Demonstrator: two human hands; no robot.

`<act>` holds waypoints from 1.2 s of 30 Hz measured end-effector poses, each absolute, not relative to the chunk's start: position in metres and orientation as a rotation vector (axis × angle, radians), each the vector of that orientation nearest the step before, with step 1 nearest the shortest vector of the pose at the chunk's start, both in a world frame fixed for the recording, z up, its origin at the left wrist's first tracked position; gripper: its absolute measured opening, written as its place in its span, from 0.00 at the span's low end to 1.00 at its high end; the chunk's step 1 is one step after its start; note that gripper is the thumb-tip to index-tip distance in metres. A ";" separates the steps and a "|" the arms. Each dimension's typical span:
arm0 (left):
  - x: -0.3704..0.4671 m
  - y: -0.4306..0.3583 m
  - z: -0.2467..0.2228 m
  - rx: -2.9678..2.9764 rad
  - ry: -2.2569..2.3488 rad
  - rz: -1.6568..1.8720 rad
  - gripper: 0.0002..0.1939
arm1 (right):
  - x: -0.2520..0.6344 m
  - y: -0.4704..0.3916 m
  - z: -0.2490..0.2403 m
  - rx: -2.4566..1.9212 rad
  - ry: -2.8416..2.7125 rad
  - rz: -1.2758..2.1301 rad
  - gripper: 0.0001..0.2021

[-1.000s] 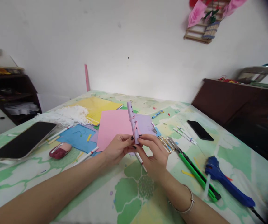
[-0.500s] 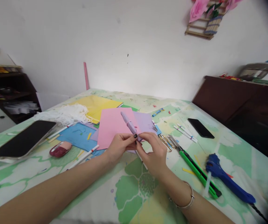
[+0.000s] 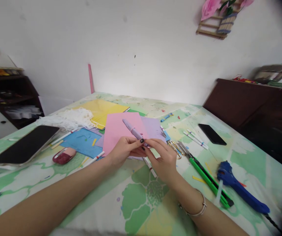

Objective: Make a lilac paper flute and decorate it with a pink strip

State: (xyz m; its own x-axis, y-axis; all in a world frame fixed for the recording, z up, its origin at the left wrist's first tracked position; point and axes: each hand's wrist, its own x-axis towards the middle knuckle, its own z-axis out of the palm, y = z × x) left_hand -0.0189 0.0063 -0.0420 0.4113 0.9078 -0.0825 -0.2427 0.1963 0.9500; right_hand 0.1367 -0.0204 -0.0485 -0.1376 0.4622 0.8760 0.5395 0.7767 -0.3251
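Note:
A slim purple rolled-paper tube [image 3: 132,128] points up and away to the left, its near end between my two hands. My left hand [image 3: 126,147] is closed on that end, thumb on top. The fingers of my right hand [image 3: 162,158] pinch the same end from the other side. My fingertips hide the end itself. Beyond the tube lies a pink paper sheet [image 3: 116,131], partly over a lilac sheet [image 3: 153,126]. Below my hands, a white stick with a dark red band [image 3: 150,168] rests on the cloth.
To the right lie scissors [image 3: 176,149], a green box cutter [image 3: 209,180] with its blade out, a blue glue gun [image 3: 241,190] and a black phone [image 3: 212,134]. On the left are another phone [image 3: 26,144], a maroon-and-pink object [image 3: 64,155], white yarn [image 3: 69,118] and blue sheets [image 3: 82,144].
The tube's far end has swung slightly to the left and tilted lower. Both hands keep hold of its near end, almost in the same place. The view has shifted slightly.

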 end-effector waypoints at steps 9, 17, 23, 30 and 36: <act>-0.020 0.008 -0.045 1.141 0.847 0.911 0.20 | 0.133 -0.021 -0.054 -0.884 -1.610 0.341 0.11; -0.018 0.007 -0.040 0.948 0.761 0.996 0.17 | 0.134 -0.022 -0.048 -0.866 -1.603 0.260 0.13; -0.016 0.001 -0.037 0.909 0.746 1.036 0.15 | 0.134 -0.024 -0.047 -0.815 -1.695 0.090 0.13; -0.016 0.003 -0.038 0.929 0.781 1.033 0.13 | 0.136 -0.021 -0.050 -0.801 -1.695 0.111 0.13; -0.023 0.010 -0.036 1.019 0.779 1.099 0.14 | 0.134 -0.016 -0.051 -0.875 -1.381 0.852 0.15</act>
State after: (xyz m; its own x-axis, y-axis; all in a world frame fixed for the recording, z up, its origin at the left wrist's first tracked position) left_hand -0.0228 0.0097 -0.0358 0.2889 0.9572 -0.0194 -0.3351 0.1201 0.9345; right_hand 0.1343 -0.0162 -0.0507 0.0162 0.8965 0.4427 0.0067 0.4427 -0.8967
